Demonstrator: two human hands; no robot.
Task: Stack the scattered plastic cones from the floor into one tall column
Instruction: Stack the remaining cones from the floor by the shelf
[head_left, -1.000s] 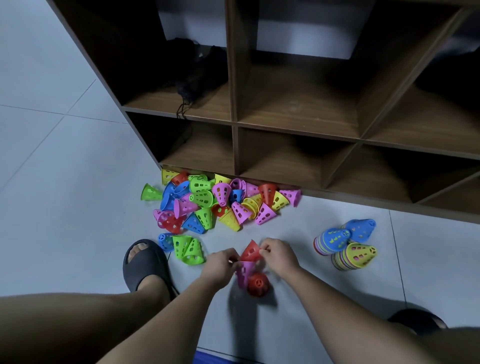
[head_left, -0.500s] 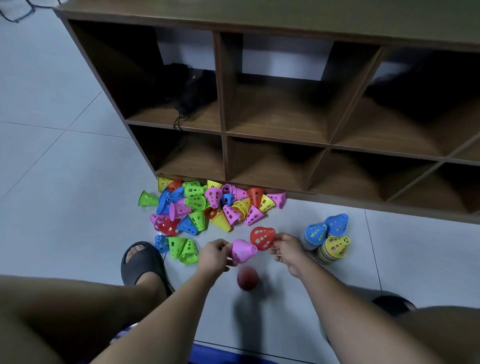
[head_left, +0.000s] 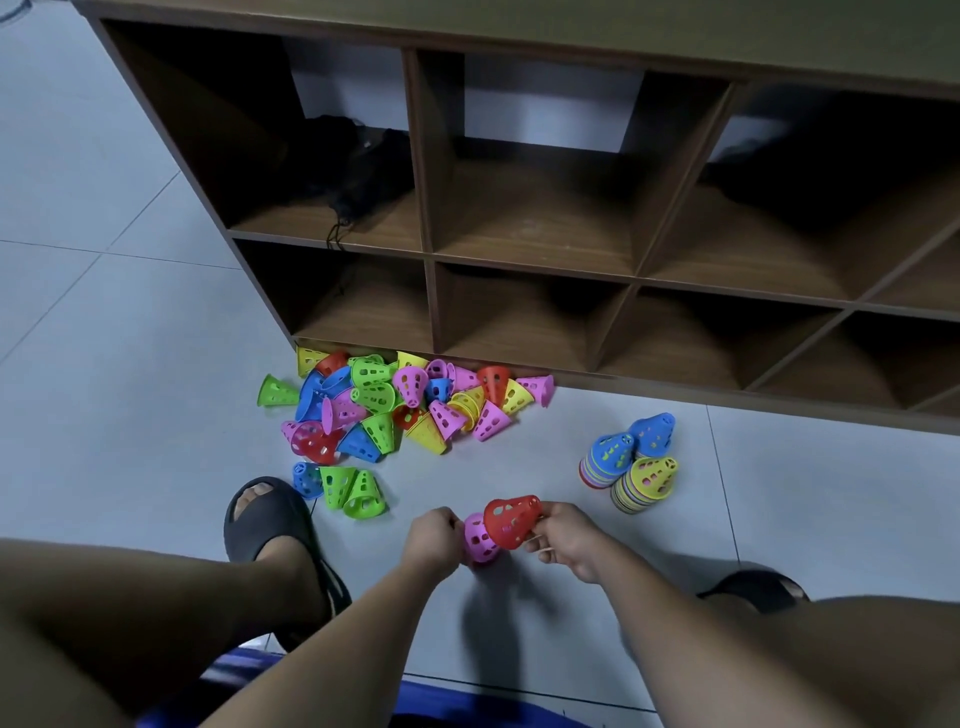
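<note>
My left hand (head_left: 434, 538) grips a pink perforated cone (head_left: 477, 540) low in the middle of the head view. My right hand (head_left: 566, 538) holds a red cone (head_left: 511, 519) by its rim, and the red one overlaps the pink one's top. Several loose cones (head_left: 400, 405) in green, pink, yellow, blue and red lie heaped on the floor against the shelf base. Two green cones (head_left: 353, 491) and a blue one lie apart, near my left foot. Three short stacks (head_left: 631, 467) lie at the right, topped blue, blue and yellow.
A brown open shelf unit (head_left: 530, 218) stands along the back, with dark cloth and a cord in its upper left compartment. My sandalled left foot (head_left: 270, 525) is beside the green cones, and my right foot (head_left: 753, 590) at lower right. The floor is grey tile.
Both hands lifted the pink and red cones off the floor, then brought them together until the red overlaps the pink. The red cone seen on the floor below is out of sight.
</note>
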